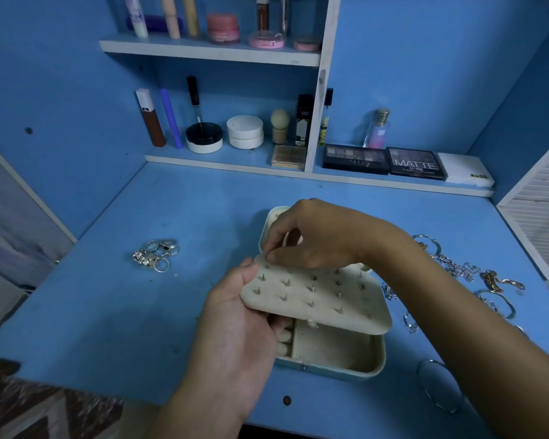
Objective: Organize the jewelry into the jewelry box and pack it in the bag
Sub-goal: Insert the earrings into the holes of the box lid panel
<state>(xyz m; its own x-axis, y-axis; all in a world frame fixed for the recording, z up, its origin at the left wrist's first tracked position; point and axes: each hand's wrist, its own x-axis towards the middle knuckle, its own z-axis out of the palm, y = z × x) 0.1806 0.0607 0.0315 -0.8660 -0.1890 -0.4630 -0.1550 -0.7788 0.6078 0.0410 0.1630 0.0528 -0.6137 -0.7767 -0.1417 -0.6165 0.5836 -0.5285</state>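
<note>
Blue desk (140,312) under blue shelving of cosmetics; eyeshadow palettes (384,161) along the back ledge.

Item: jewelry box (333,353), cream-lined, open, near the desk's front edge, right of centre; my compartments in its base look unfilled.

Item: earring panel (314,296), cream, studded with post ends, tilted up over the box; my left hand (238,337) grips its left edge, fingers curled beneath it.

Item: my right hand (311,239), fingertips pinched at the panel's far-left corner, apparently on a small stud; too small to confirm.

Item: rings (156,255), a silver cluster, left of the box, well apart from it.

Item: chains and bracelets (463,280), loose toward the right edge; one bangle (438,384) at the front right.

Handling note: I judge the panel should be kept steady and firmly supported from beneath while the post goes straight through its hole; slanted pressure may bend it or loosen neighbouring studs.

Bag: not in view.
</note>
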